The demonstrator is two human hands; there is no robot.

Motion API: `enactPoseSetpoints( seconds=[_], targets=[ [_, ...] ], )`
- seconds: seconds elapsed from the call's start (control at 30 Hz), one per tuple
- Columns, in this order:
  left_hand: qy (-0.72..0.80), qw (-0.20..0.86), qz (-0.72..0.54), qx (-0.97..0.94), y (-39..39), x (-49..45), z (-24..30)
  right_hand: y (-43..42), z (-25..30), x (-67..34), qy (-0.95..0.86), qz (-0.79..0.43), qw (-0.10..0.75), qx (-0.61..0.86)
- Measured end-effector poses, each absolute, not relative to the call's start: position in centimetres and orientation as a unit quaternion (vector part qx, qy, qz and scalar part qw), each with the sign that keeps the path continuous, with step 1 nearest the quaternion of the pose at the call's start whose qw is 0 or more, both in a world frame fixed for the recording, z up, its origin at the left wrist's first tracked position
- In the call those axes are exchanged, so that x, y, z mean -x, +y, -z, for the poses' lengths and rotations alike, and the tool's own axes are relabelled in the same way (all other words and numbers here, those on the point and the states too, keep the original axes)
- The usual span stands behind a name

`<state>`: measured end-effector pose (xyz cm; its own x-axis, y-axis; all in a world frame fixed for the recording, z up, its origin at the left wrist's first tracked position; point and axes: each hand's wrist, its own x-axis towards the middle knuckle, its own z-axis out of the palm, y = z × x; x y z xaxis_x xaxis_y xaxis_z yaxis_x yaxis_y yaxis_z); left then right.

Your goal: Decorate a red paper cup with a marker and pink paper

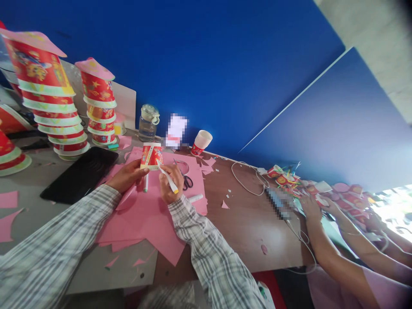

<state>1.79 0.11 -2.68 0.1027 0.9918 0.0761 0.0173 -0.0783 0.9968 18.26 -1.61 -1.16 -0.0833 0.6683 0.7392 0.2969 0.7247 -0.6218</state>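
Cup (pixel 151 155), red with a pale lower rim, raised over the far part of the pink sheets (pixel 151 223), to which all positions refer. The left hand (pixel 128 177) has its grip clamped on the cup's lower edge; the right hand (pixel 176 175) has its grip closed around a white marker (pixel 168 178), point directed at the cup's right side. Whether point and cup touch cannot be told. Scissors (pixel 187 183) lie toward the right edge of the sheets. Left of the sheets, on the bench (pixel 244 240), lies a black tablet (pixel 80 176); farther left of them stands a tall cup tower (pixel 58 109), and beyond their far edge a lidded jar (pixel 148 128). For even marking, the left fingertips are best kept clear of the point, the cup turned slowly, and the marker drawn with light, steady pressure
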Motion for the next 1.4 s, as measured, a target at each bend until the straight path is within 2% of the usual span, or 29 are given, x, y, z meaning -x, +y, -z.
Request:
enactPoseSetpoints(
  seconds=[0.27, 0.8, 1.03, 1.4],
  targets=[
    [0.464, 0.502, -0.496, -0.535, -0.29, -2.04, 1.97, -1.51, 1.09, -18.24, -0.734, -0.149, 0.564, 0.347],
    [0.464, 0.504, -0.495, -0.535, 0.12, -1.71, 2.68, -1.52, 1.02, -18.38, -0.745, -0.143, 0.566, 0.323],
    [0.45, 0.51, -0.505, -0.532, 0.09, -1.73, 2.53, -1.61, 0.97, -18.29, -0.703, -0.153, 0.608, 0.335],
    [0.468, 0.503, -0.501, -0.526, -0.02, -1.82, 2.32, -1.73, 1.16, -18.31, -0.723, -0.154, 0.589, 0.327]
  ],
)
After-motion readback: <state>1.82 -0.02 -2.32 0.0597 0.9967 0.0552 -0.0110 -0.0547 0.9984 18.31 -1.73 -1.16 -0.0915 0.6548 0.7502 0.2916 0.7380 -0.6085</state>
